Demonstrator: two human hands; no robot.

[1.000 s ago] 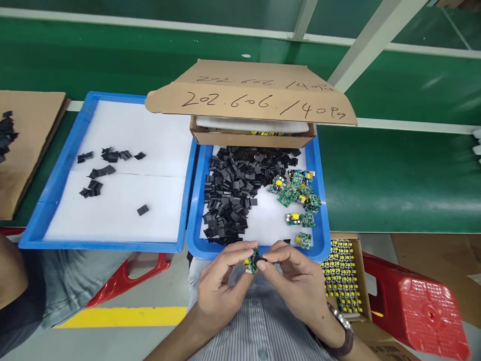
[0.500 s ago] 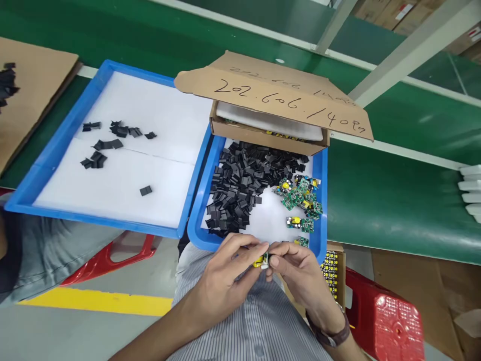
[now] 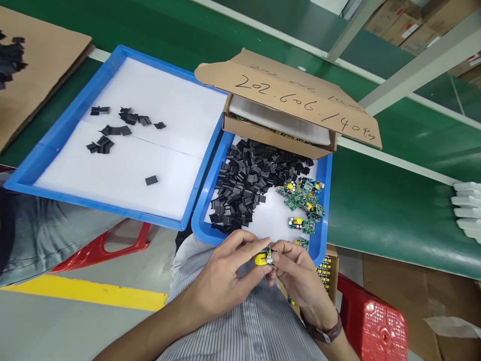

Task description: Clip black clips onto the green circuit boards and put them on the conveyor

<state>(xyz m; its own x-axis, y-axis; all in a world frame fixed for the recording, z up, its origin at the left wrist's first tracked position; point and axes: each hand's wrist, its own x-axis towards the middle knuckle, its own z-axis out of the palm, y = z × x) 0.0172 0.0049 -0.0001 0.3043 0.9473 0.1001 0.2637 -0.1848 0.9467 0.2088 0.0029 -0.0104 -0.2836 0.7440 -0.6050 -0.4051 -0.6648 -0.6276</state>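
Between my two hands, just over the near edge of the blue tray [image 3: 205,228], is a small circuit board [image 3: 263,257] with a yellow component on it. My left hand [image 3: 231,268] pinches the board from the left between thumb and fingers. From the right, the fingertips of my right hand [image 3: 296,271] close on its other end; whether they also hold a small part there is hidden. In the tray lie a heap of black plastic pieces [image 3: 240,185] on the left and several loose circuit boards [image 3: 302,198] on the right.
A larger blue tray [image 3: 93,204] at left holds a few black pieces [image 3: 151,180]. Behind the near tray stands an open cardboard box [image 3: 278,131] with a handwritten flap. Red stools [image 3: 383,321] flank me, and a person's leg [image 3: 56,235] is at far left.
The view has shifted and tilted slightly. Both hands stay on the circuit board, which has turned so more of its yellow component and green edge shows; my left fingers have opened a little around it.
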